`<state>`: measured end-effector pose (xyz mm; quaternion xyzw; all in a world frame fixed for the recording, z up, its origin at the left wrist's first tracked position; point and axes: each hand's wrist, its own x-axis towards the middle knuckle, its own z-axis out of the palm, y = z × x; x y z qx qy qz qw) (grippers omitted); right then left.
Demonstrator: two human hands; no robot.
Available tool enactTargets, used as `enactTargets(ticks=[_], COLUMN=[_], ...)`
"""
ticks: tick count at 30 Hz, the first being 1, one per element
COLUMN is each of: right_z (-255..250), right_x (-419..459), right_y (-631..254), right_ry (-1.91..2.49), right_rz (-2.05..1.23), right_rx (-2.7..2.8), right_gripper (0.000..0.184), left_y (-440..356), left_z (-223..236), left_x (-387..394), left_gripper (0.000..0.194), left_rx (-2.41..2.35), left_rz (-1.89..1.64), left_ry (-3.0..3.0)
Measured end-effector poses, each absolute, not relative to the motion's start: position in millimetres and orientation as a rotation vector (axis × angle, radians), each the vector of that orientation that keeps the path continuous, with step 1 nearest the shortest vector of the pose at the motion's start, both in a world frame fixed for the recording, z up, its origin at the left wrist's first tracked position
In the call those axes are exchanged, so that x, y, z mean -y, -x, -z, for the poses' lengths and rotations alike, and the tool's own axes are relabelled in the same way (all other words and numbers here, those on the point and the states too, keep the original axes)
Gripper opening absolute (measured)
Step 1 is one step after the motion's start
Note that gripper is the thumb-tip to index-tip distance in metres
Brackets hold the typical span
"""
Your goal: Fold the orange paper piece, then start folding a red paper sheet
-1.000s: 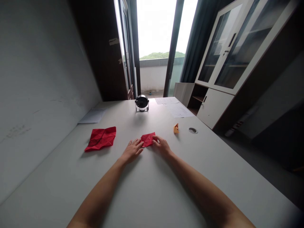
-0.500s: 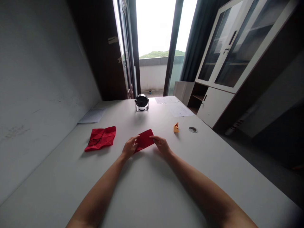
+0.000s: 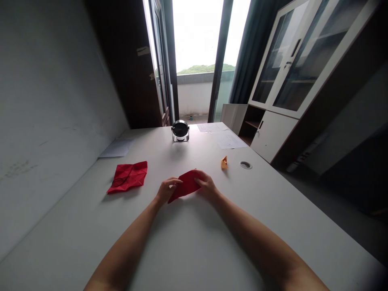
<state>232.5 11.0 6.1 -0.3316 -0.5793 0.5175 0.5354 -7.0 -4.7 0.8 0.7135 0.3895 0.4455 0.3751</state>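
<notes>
Between my hands is a folded piece of red paper (image 3: 187, 185), tilted and slightly bowed just over the table. My left hand (image 3: 167, 189) grips its left edge, with thumb and fingers closed on the paper. At the right edge my right hand (image 3: 206, 184) pinches it, thumb on the near face and fingers behind, partly hidden. To the left lies a creased sheet of red paper (image 3: 136, 178) with a thin dark loop (image 3: 120, 182) on it. A small folded orange paper piece (image 3: 224, 163) stands to the right of my hands.
A round black device on a metal stand (image 3: 180, 130) sits at the back of the white table (image 3: 188, 242). White papers lie at the back left (image 3: 117, 148) and back right (image 3: 229, 140). A cable hole (image 3: 245, 165) is near the right edge; a wall (image 3: 60, 121) borders the left.
The red paper has tilted and bowed between my hands, its left corner dropping nearer to me. My right-hand fingers have moved further behind its edge. The other table items stay put.
</notes>
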Motion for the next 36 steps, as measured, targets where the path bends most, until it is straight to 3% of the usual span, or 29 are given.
enactTargets(ticks=[8, 16, 23, 29, 33, 36], right_z=[-6.0, -11.7, -7.4, -0.3, 4.3, 6.6], right_x=[-10.6, -5.4, -5.5, -7.8, -9.3, -9.5], right_y=[-233.1, -230.7, -228.3, -223.4, -222.7, -222.7], right_ry=[0.793, 0.812, 0.892, 0.94, 0.972, 0.959], right_rz=[-1.429, -1.488, -1.327, -0.996, -0.983, -1.022], right_rx=[1.263, 1.244, 1.536, 1.827, 1.826, 1.809], right_gripper=[0.051, 0.052, 0.049, 0.045, 0.026, 0.022], left_y=[2.9, -1.2, 1.2, -0.8, -1.4, -0.7], left_z=[-9.7, -13.3, -6.6, -7.4, -11.5, -13.9], left_x=[8.3, 13.5, 9.7, 8.2, 10.6, 11.9], left_gripper=[0.023, 0.029, 0.031, 0.028, 0.042, 0.06], left_rx=[-0.998, -0.853, -0.939, -0.965, -0.946, -0.933], left_rz=[-1.165, -1.084, -1.147, -1.279, -1.285, -1.252], left_ry=[-1.688, -1.36, -1.329, -1.344, -1.315, -1.305])
